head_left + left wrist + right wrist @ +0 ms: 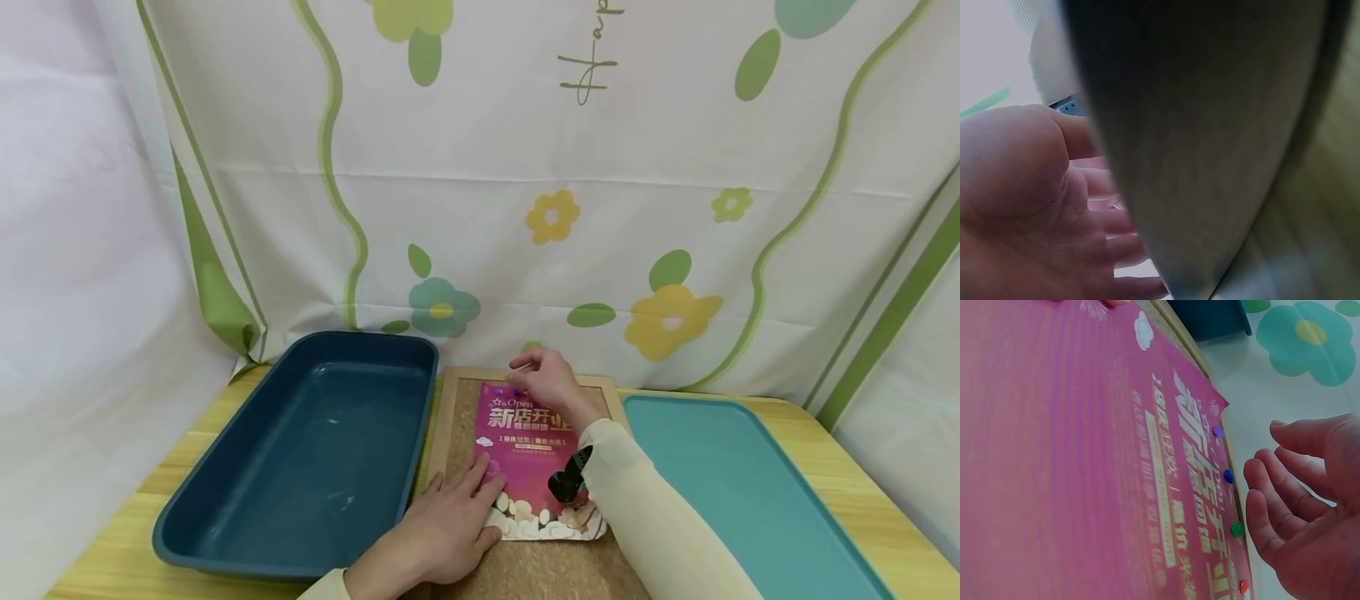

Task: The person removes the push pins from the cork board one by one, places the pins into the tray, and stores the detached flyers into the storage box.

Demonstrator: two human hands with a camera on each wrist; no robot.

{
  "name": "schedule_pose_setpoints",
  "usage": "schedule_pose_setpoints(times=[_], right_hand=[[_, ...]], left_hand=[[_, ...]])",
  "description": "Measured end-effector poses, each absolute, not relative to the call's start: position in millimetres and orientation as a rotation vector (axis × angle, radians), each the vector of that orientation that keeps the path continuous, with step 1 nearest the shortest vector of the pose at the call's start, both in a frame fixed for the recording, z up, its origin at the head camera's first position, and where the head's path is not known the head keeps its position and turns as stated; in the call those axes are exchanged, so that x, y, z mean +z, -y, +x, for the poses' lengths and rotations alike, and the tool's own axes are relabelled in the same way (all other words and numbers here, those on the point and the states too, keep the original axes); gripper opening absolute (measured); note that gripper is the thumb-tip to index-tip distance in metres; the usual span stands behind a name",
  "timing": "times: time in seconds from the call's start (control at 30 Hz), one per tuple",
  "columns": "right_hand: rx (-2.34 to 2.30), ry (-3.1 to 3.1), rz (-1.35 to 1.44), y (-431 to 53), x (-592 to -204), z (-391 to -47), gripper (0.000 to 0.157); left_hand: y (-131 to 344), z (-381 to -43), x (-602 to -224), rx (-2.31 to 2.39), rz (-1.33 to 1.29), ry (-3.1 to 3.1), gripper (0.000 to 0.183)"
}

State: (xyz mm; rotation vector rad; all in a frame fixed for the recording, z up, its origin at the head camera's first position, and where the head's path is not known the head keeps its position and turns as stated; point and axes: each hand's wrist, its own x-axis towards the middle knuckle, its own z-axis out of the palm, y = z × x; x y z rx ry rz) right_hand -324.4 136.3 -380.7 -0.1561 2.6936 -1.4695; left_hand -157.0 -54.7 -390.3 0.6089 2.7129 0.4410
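A pink poster (525, 471) with large Chinese lettering and "Open" lies on a wood-framed cork board (543, 575). Along its top edge, the right wrist view shows several round-headed pushpins, among them a purple one (1218, 432), a blue one (1229, 477), a green one (1236, 529) and an orange-red one (1244, 587). My left hand (453, 525) rests with spread fingers on the poster's lower left edge. Over the top edge hovers my right hand (551, 383), its fingers loosely bent, thumb apart, holding nothing. The right forearm covers part of the poster's right side.
A deep dark-blue bin (427, 433) stands left of the board on the wooden table (840, 450). To the right lies a flat teal tray (720, 467). White flowered cloth (480, 250) hangs behind. A blurred dark surface (1197, 137) fills much of the left wrist view.
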Motion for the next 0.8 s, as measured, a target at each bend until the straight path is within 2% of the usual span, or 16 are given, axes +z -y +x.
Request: schedule_pose_setpoints(times=[0.8], right_hand=[[-1.389, -2.776, -0.053, -120.8, -401.6, -327.9, 0.018]], left_hand=[[56.0, -157.8, -392.1, 0.454, 0.625, -2.711, 0.062]])
